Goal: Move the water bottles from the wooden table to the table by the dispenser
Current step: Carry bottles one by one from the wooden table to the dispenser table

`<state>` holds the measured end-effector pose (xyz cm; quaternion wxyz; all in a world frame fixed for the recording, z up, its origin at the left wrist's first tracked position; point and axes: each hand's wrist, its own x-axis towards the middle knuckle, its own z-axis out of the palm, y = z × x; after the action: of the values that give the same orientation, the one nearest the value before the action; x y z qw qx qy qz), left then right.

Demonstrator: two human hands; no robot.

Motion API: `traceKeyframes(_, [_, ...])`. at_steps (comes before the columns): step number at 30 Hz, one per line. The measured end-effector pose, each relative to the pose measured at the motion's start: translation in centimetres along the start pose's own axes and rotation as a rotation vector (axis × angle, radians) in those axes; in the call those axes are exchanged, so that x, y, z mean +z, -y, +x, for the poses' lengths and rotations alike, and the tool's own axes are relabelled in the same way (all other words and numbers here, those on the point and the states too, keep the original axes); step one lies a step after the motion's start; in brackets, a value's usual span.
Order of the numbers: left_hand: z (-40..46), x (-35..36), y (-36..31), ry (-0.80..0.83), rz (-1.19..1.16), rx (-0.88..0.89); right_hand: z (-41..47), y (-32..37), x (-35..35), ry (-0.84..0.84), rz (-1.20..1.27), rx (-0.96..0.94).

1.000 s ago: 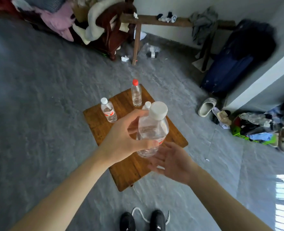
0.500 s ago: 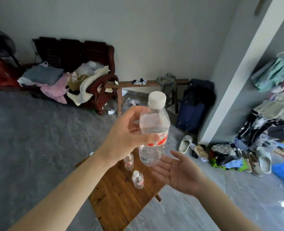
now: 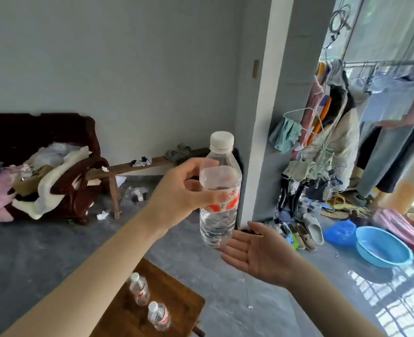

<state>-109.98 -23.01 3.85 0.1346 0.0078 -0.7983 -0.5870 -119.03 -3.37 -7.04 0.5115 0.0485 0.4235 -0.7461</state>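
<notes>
My left hand [image 3: 184,190] grips a clear water bottle [image 3: 219,190] with a white cap and a red-and-white label, held upright at chest height. Just below and right of the bottle's base, my right hand [image 3: 257,251] lies palm up with fingers spread, holding nothing. Far below, at the bottom of the view, the low wooden table [image 3: 176,300] carries two small bottles with white caps [image 3: 139,289] [image 3: 159,316], partly beside my left forearm. No dispenser or second table is in sight.
A dark wooden sofa [image 3: 74,188] piled with clothes stands at the left, a narrow wooden bench [image 3: 138,167] along the wall. A white pillar [image 3: 262,117] rises behind the bottle. Right of it hang clothes on a rack [image 3: 371,105], with shoes [image 3: 305,232] and a blue basin [image 3: 383,246] on the floor.
The view has swung up and to the right, away from the wooden table. The bottle has risen with my left hand; the right hand stays open under it.
</notes>
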Motion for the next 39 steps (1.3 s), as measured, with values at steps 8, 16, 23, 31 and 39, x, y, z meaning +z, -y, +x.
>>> traceKeyframes(8, [4.7, 3.1, -0.9, 0.231, -0.144, 0.079, -3.7, -0.2, -1.0, -0.107, 0.195, -0.165])
traceKeyframes(16, [5.0, 11.9, -3.1, 0.577, -0.238, 0.171, -12.7, -4.0, -3.1, -0.361, 0.416, -0.426])
traceKeyframes(23, [-0.2, 21.6, -8.3, 0.919, -0.296, 0.306, -24.6, -10.8, -4.9, -0.55, 0.55, -0.654])
traceKeyframes(31, [-13.2, 30.5, -15.2, 1.27, -0.374, 0.449, -37.7, -22.3, -3.5, -0.765, 0.668, -0.945])
traceKeyframes(39, [-27.4, 34.3, -19.0, 1.572, -0.38, 0.511, -46.5, -35.1, -0.2, -0.9, 0.761, -1.103])
